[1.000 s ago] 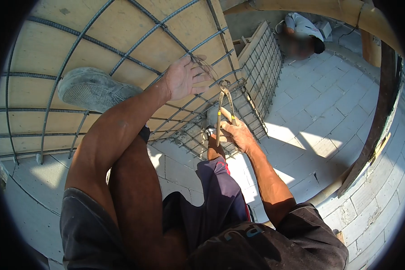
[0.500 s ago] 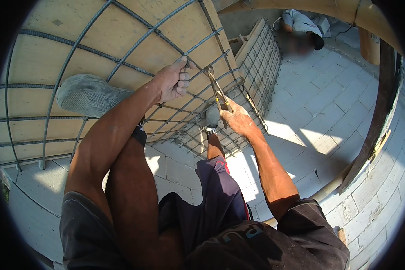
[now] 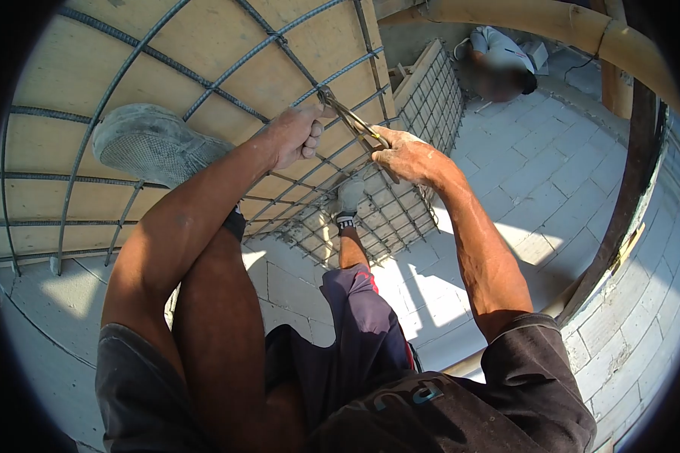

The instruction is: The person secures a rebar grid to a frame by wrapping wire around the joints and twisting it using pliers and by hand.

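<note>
My right hand (image 3: 412, 156) grips metal pincers (image 3: 351, 121) by the handles. Their jaws touch a crossing of the upright rebar grid (image 3: 277, 38), just right of my left fingers. My left hand (image 3: 295, 134) is closed against that same crossing; whatever its fingertips pinch is too small to make out. Behind the bars stands a plywood panel (image 3: 181, 38). My dusty left shoe (image 3: 147, 143) is propped on a bar of the grid, and my right foot (image 3: 350, 196) rests lower down among other bars.
A second rebar mesh (image 3: 431, 98) continues to the right of the panel. Pale block paving (image 3: 529, 181) lies below. Another person (image 3: 499, 64) crouches at the upper right, near a curved wooden beam (image 3: 521, 16). A dark curved edge (image 3: 631, 204) runs down the right side.
The pincers have moved left to the crossing by my left hand and tilted flatter. My right hand has turned over, and the handles look closer together. The view has shifted slightly.
</note>
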Tool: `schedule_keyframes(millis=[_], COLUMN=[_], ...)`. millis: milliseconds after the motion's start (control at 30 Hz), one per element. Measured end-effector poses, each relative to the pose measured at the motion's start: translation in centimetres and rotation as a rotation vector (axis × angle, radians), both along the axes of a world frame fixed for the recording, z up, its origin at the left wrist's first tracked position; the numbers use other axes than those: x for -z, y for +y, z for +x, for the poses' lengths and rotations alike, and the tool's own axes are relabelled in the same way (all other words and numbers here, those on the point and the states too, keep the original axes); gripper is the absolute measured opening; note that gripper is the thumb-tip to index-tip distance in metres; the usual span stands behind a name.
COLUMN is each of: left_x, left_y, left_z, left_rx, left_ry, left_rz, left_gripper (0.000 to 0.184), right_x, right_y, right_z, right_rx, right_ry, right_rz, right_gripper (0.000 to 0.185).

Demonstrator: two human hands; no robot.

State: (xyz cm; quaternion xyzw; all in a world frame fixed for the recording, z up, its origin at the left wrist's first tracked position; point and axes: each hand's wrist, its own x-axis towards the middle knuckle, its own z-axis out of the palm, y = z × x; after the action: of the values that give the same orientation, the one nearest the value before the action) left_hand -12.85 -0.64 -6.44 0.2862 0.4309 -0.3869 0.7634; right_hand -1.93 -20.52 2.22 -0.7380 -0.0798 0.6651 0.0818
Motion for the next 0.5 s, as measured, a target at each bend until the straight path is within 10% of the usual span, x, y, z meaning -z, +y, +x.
schedule_keyframes(millis=[167, 500], left_x=[0.3, 0.5], left_y=[0.0, 0.7], left_z=[-0.3, -0.4], left_rx=[0.03, 0.041], left_ry=[-0.054, 0.0], left_rz=[0.022, 0.026], left_gripper=[0.034, 0.034], right_x=[-1.9, 1.7], right_y=[2.0, 2.5], right_z=[1.6, -10.4], right_rx=[-0.17, 0.598], right_ry=[-0.03, -0.068], right_rz=[-0.002, 0.02], right_gripper=[0.066, 0.048])
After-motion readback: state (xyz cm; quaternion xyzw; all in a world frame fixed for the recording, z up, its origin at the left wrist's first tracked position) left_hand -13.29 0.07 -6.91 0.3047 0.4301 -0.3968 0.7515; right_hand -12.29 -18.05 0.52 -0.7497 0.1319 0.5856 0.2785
